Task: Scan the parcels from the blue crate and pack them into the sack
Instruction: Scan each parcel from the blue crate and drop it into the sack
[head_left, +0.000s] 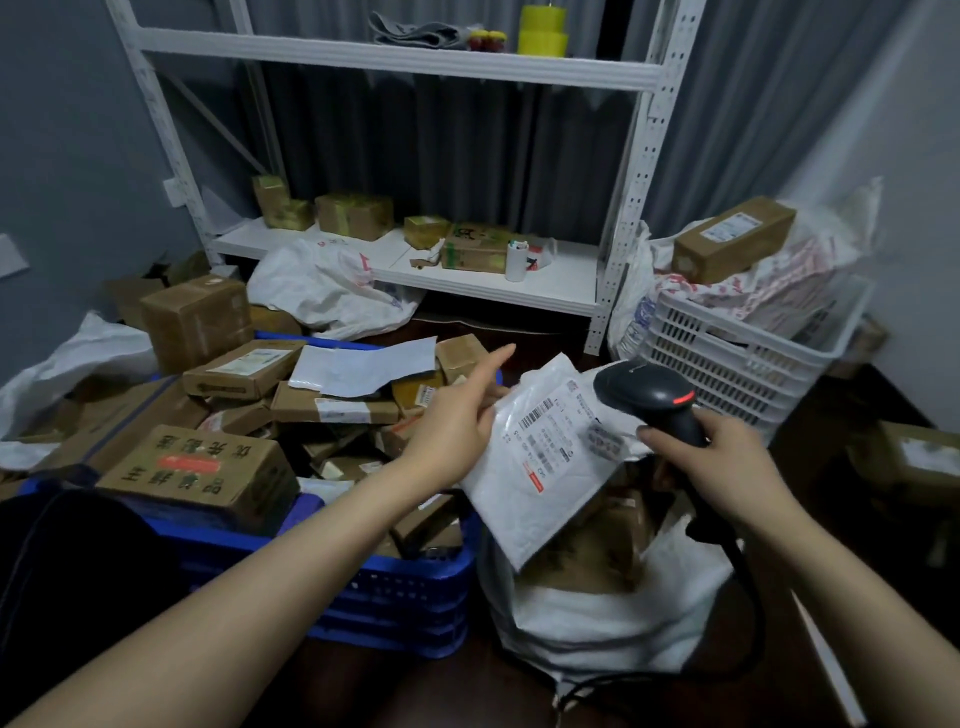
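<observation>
Through the head camera, my left hand (457, 415) held a white padded mailer (545, 457) by its upper left edge. My index finger stuck straight out past it and the other fingers were tucked behind the packet. The mailer was tilted, its label and barcode facing up toward me. It hung over the open mouth of the white sack (597, 623), which stood just right of the blue crate (405, 597).

My right hand (727, 457) was wrapped round the handle of the black scanner (649, 395). The scanner's head sat over the mailer's upper right corner, with a red light glowing on its side. Its cable dropped past the sack to the floor. Brown boxes lay inside the sack beneath the mailer.

The blue crate was heaped with brown cartons, with a large printed box (202, 467) at its near left corner. Farther right, a white crate (727, 358) held printed bags with a long carton (732, 239) on top. A white shelf rack (493, 280) stood against the curtain, carrying small boxes low down and yellow tape rolls (543, 31) up high.
</observation>
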